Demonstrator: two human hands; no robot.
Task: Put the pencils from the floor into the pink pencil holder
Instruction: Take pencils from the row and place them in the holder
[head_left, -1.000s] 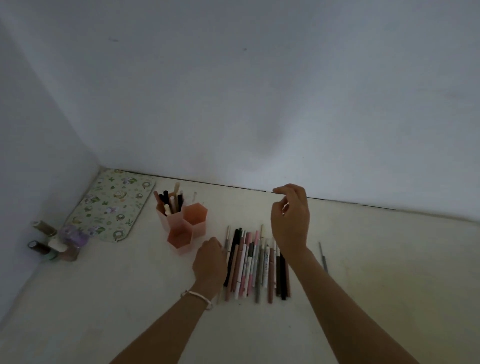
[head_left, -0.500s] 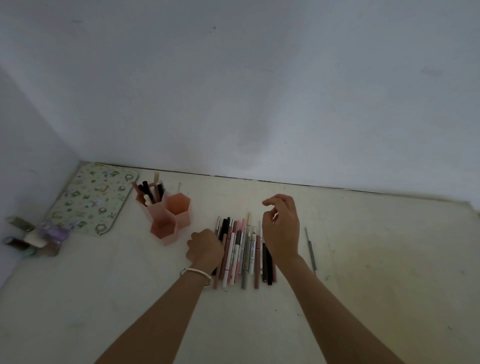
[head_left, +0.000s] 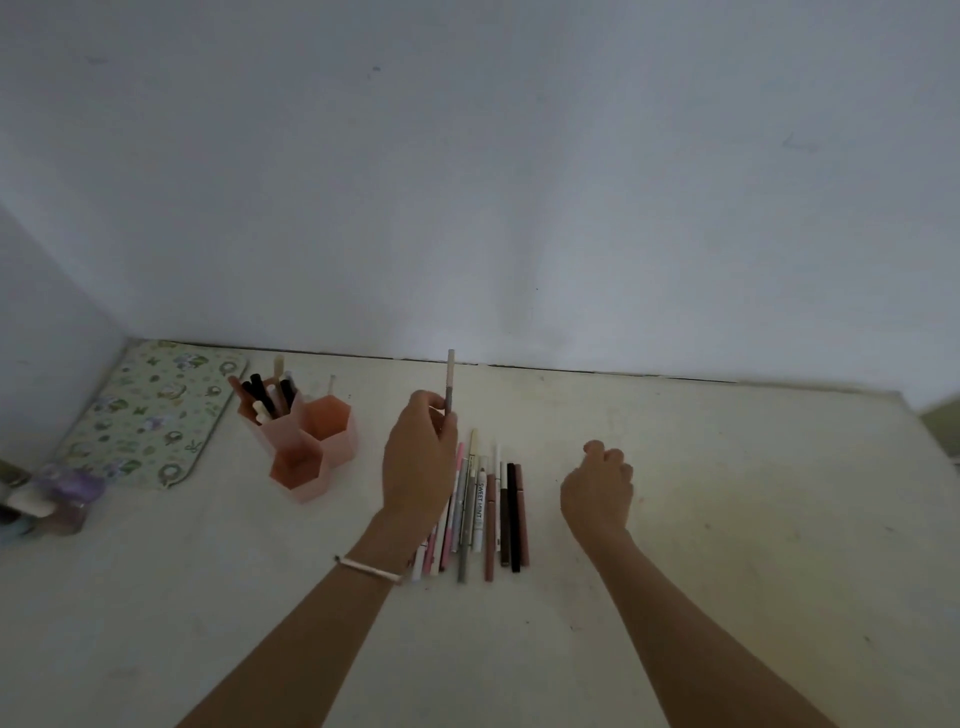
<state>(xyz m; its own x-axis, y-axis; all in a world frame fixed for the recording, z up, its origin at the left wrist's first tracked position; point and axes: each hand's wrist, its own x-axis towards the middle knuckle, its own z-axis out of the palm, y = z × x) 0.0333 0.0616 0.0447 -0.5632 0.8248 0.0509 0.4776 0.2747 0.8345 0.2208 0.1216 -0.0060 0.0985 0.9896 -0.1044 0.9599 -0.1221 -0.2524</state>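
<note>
Open floor between pencil row and holder; back cell crowded.

Bare floor (head_left: 727, 519) right of and in front of the pencil row (head_left: 483, 504), plus a clear gap between the row and the pink pencil holder (head_left: 311, 447). Holder's back-left cell is packed with pens (head_left: 267, 397); its front and right cells look open. Patterned mat (head_left: 150, 410) and small bottles (head_left: 47, 499) block the left corner. Wall close behind.

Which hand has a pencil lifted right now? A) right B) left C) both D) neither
B: the left hand pinches a single pencil upright above the row of pencils on the floor, while the right hand hovers loosely curled with nothing in it.
</note>
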